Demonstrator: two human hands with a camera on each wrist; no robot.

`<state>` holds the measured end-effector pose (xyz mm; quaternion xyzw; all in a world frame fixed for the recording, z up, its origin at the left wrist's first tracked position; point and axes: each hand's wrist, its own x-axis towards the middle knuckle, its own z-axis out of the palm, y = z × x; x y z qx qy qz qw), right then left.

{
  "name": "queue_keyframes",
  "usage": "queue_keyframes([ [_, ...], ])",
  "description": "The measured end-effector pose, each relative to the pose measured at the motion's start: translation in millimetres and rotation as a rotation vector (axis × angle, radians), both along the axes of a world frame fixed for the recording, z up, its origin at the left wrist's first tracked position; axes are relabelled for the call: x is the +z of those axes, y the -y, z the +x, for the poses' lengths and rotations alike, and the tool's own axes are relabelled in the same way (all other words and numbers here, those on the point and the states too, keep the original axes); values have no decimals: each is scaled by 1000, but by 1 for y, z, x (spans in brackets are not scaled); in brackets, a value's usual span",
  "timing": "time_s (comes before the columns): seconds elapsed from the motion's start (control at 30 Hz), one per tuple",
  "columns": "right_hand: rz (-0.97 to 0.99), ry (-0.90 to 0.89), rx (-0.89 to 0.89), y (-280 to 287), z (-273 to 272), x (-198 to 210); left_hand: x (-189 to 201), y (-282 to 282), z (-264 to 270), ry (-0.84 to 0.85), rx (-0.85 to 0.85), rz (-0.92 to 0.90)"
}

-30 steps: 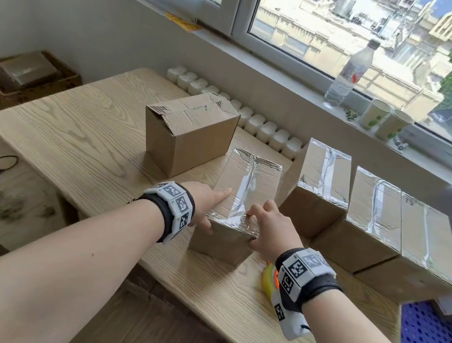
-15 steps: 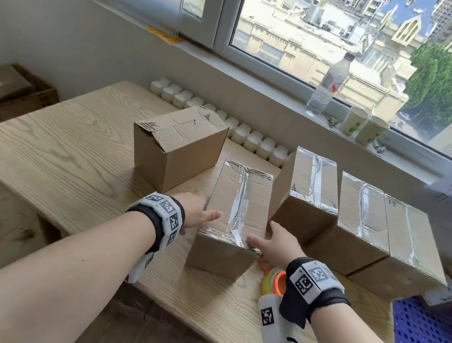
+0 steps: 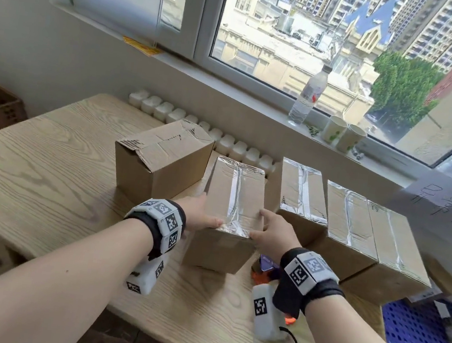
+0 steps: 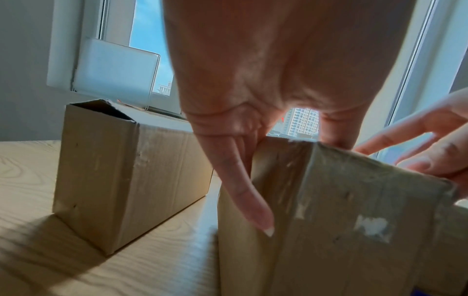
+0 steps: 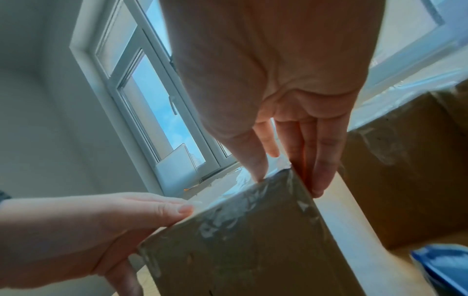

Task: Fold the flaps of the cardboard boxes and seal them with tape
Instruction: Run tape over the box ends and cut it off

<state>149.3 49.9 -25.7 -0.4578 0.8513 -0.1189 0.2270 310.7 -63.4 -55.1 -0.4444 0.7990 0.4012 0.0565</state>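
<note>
Both hands grip one taped box [image 3: 232, 201] (thumbs on top) | left hand [image 3: 201, 217] | right hand [image 3: 273, 236]

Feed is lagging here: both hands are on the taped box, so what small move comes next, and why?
Probably slide the taped box right, against the sealed boxes. Left hand and right hand clasp its sides, its seam is taped, and the box behind it is untaped.
</note>
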Motion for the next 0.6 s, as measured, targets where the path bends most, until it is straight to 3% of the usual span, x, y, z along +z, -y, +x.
queue_keyframes([
  [0.23,-130,41,22,40,-39,19,12,36,-37,-162,119,-18],
  [0.37,-170,60,-10,69,-67,16,10,58,-67,-172,143,-17],
  [0.6,-71,91,-6,103,-116,2,1,82,-112,-114,144,-7],
])
